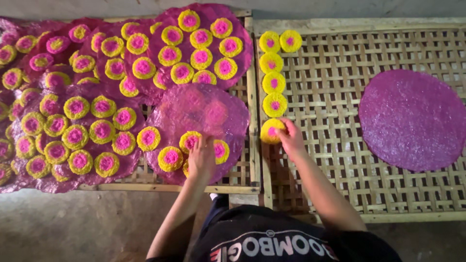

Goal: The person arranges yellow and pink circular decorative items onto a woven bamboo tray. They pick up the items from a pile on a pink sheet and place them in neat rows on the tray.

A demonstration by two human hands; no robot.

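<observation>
Round yellow-and-pink patterned wafer (272, 131), likely light and brittle, best pinched at its rim, gripped by right hand (291, 139) at woven bamboo drying rack's (340, 145) left edge; left hand (201, 157) touched another disc (190, 141), closure unclear.

yellow-pink disc (272, 131), flat on bamboo rack (340, 145)

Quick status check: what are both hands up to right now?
Right hand setting a yellow-pink disc on the right rack. Left hand on discs atop a purple sheet. Nothing blocking.
</observation>
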